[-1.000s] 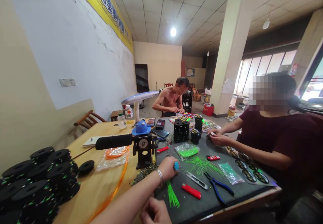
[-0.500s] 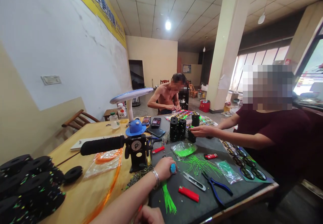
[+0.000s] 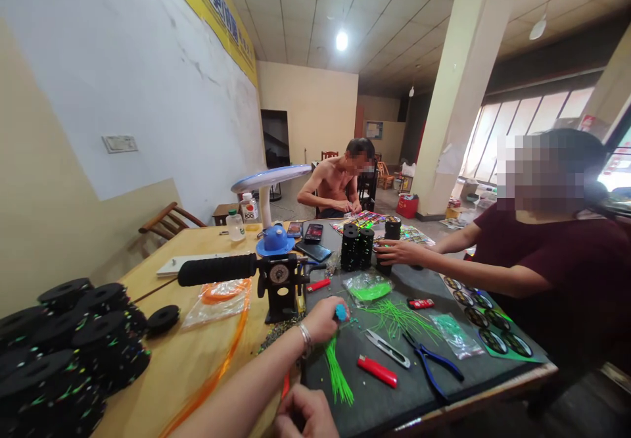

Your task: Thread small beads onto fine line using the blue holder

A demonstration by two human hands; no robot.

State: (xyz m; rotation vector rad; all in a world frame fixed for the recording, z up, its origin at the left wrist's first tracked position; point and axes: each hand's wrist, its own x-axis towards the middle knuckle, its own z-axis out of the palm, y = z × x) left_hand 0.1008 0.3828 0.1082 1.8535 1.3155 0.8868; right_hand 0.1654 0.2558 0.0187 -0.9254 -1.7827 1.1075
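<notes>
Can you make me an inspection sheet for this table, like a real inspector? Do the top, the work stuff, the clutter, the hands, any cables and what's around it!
Surface: wooden table, partly covered by a dark mat.
Job's things: green strands on the mat, upper ends by the left hand.
Clutter: red lighter, snips and pliers on the mat; black rolls stacked at the left.
Hands: left reaches over the mat; right hand is curled, lower in the picture. Whether either holds anything is unclear.
Cables: nothing seen.
Surroundings: one person beyond the far end, another at the right; lit bulb overhead.
</notes>
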